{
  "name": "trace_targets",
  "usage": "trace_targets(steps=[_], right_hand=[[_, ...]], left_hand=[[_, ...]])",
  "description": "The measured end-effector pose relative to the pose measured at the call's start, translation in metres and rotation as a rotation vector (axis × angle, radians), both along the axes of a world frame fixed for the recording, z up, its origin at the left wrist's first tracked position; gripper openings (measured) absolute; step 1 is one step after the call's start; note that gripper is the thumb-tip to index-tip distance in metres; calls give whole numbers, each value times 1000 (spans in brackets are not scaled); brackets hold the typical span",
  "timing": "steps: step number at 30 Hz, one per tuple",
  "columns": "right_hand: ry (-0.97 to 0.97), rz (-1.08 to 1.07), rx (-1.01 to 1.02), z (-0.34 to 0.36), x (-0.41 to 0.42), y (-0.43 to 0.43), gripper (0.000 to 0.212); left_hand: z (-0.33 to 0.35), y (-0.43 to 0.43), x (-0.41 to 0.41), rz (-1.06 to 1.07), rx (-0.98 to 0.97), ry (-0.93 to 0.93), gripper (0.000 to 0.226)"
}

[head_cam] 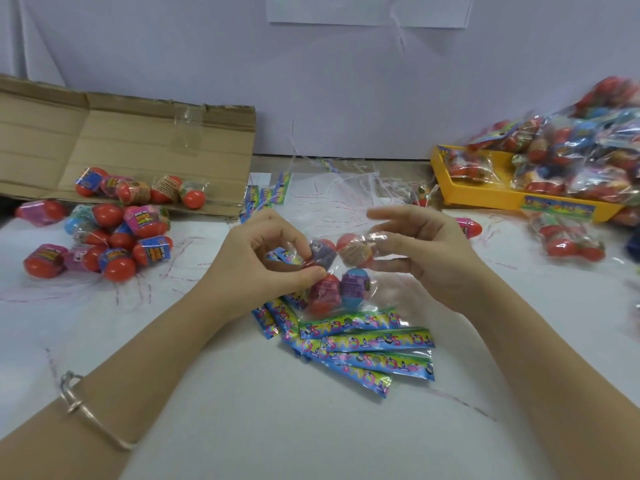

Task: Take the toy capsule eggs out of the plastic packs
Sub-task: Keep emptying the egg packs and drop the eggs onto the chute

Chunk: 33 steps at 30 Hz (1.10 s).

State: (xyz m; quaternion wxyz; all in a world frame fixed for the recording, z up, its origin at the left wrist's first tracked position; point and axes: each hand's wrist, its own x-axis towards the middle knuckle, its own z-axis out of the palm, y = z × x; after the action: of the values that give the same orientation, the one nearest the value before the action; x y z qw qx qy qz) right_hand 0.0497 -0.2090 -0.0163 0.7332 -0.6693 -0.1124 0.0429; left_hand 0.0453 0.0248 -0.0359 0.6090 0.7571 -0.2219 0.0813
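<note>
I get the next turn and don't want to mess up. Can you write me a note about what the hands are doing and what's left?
Left hand: pinches one side of a clear plastic pack with four capsule eggs inside.
Right hand: holds the pack's other side; it is blurred.
Done: loose eggs are piled at the left, some on the flattened cardboard. Header cards lie below the hands and empty bags behind them.
Left: empty this pack, then the heap of full packs on and around the yellow tray at the right.
</note>
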Motion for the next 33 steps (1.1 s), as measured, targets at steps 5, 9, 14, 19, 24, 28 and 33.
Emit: trace_targets(steps=[5,9,14,19,24,28,33], right_hand=[[202,80,95,7,3,-5,59],[127,170,-315,8,-7,1,56],[-81,-121,-117,15,-6,0,37],[-570,-219,-212,13,-13,10,43],[-1014,-233,-751,-2,-16,21,52],[-665,-117,-628,-4,-22,24,77],[42,-103,-73,2,-22,34,56]], left_hand=[[-1,0,-2,-5,-42,-16,21],[1,-2,-5,0,-46,-25,22],[-1,-5,-2,47,-162,-17,44],[11,-3,-2,66,-472,394,23],[19,-24,-13,-16,-548,624,45],[14,-22,-12,6,-601,551,35],[10,-21,-11,-27,-573,493,42]])
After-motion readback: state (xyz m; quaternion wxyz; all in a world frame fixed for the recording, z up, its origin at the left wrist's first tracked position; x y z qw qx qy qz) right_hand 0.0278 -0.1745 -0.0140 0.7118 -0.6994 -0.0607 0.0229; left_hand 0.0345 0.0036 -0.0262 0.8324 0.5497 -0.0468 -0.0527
